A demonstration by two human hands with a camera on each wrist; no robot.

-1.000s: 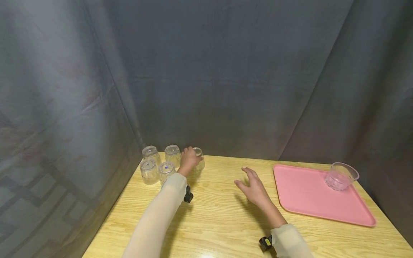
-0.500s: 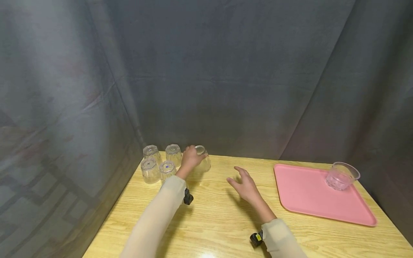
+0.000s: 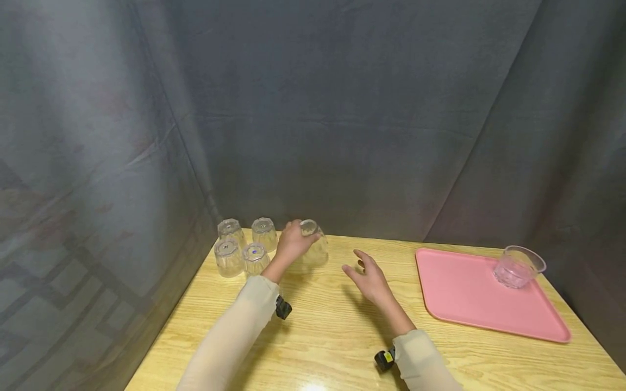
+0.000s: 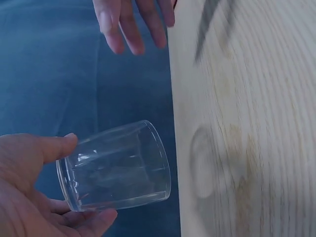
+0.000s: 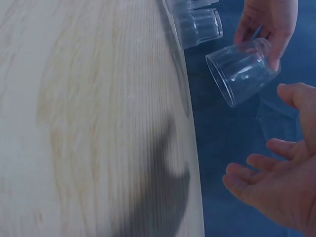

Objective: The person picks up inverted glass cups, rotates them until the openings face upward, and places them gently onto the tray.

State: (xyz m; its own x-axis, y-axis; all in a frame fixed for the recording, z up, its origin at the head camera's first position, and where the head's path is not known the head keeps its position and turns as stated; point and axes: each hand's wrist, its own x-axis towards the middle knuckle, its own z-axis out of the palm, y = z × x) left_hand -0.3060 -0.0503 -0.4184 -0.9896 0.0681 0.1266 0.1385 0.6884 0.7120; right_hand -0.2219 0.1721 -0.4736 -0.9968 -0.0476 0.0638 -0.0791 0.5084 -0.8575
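My left hand grips a clear drinking glass near its base, thumb on one side and fingers on the other. The glass is upside down and tilted, its open rim facing the wooden table, and its shadow falls on the wood in the left wrist view. To the right, my right hand hovers over the table with thumb and fingers spread, holding nothing. In the right wrist view those fingers are apart from the held glass.
Several upturned glasses stand grouped at the table's back left corner, left of my left hand. A pink tray lies on the right, bearing one upright glass. Dark curtains hang behind and beside the wooden table.
My left hand has drawn the glass away from the group, rightward, and it tilts more. My right hand has shifted left towards it. The tray and its glass stay put.
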